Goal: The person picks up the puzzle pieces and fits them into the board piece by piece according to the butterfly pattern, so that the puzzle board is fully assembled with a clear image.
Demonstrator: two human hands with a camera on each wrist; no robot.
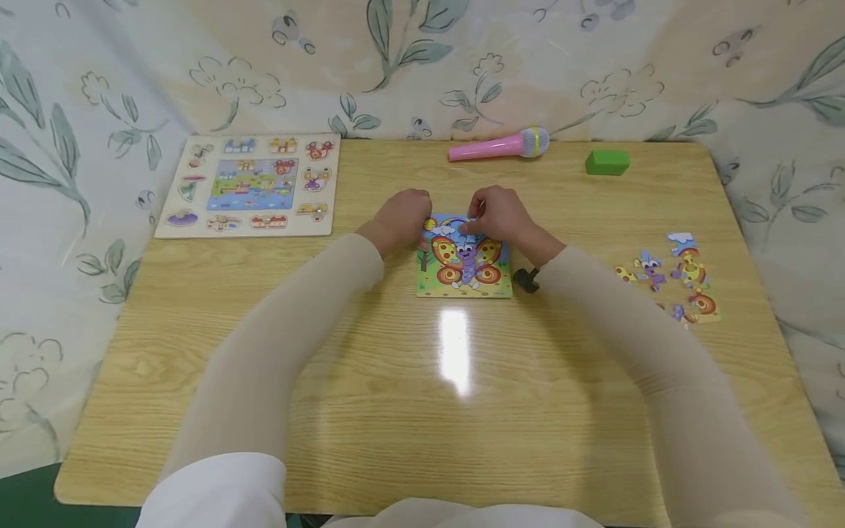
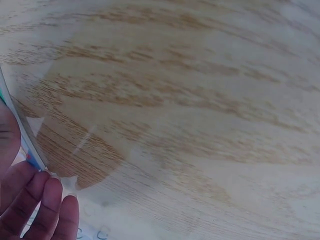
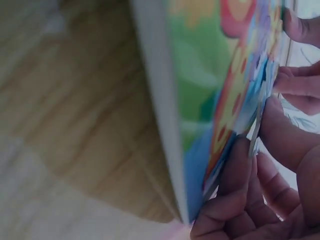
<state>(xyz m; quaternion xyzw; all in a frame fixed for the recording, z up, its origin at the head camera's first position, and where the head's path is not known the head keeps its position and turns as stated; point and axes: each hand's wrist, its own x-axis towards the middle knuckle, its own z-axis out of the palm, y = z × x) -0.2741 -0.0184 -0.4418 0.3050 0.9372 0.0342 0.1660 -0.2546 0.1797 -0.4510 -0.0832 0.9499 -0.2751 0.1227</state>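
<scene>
A square butterfly jigsaw puzzle (image 1: 465, 282) lies on the table in front of the person. The left hand (image 1: 404, 218) holds its far left corner; in the left wrist view the thumb and fingertips (image 2: 52, 192) close around that corner. Over the puzzle's far edge, the right hand (image 1: 503, 218) pinches a thin puzzle piece (image 3: 256, 131) between thumb and index finger, as the right wrist view shows. The piece's printed face is mostly hidden by the fingers. Tree, butterfly and rainbow parts of the picture show between the hands.
Loose butterfly puzzle pieces (image 1: 692, 273) lie at the right. Farther back are a green block (image 1: 606, 163) and a pink toy microphone (image 1: 496, 147). A wooden peg puzzle board (image 1: 310, 229) lies at the far left. Floral fabric (image 1: 422, 66) hangs behind the table (image 1: 396, 440).
</scene>
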